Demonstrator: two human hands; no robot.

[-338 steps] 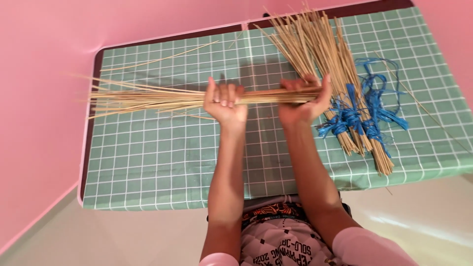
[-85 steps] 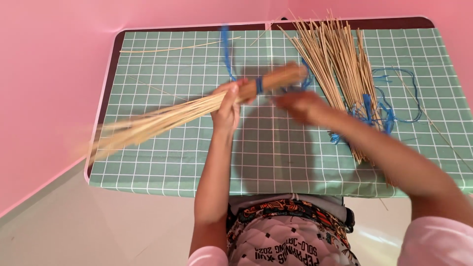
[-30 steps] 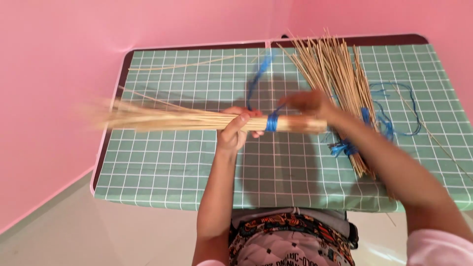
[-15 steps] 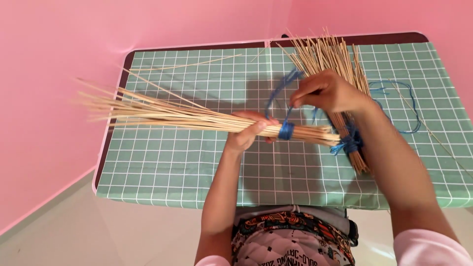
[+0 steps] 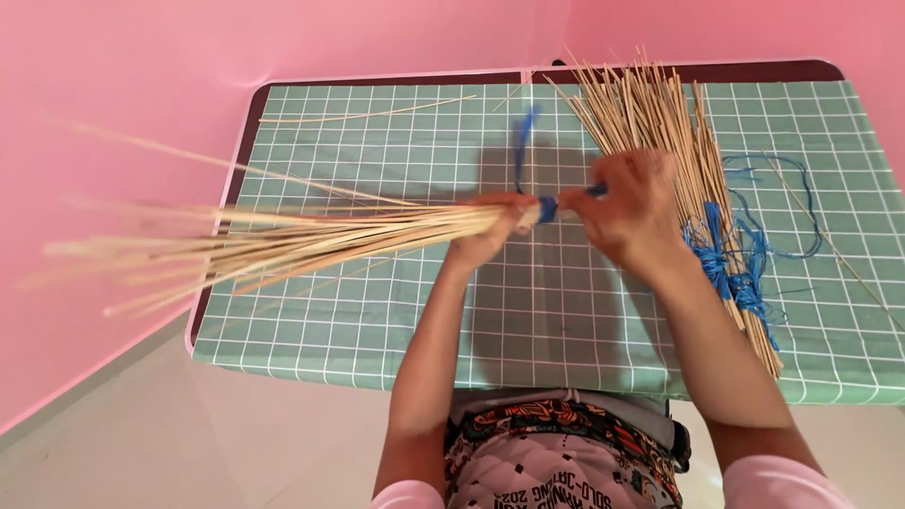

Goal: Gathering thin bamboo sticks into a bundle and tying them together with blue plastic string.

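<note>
Gripping the stick bundle [image 5: 311, 240] in my closed left hand [image 5: 490, 231], I pinch the blue cord [image 5: 547, 207] with my right hand [image 5: 632, 212] fingers above the bench [image 5: 377, 311].

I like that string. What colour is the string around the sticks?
Blue string, seen in the head view.

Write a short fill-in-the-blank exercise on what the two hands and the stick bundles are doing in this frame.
1. The left hand grips a bundle of thin tan sticks whose loose ends fan out toward the ____ wall.
2. The right hand pulls a ____ plastic cord wrapped around that bundle.
3. A second pile of tan sticks lies on the ____ checked table cover.
4. Loose blue strings lie beside the ____ hand.

Missing words: pink; blue; green; right
</note>
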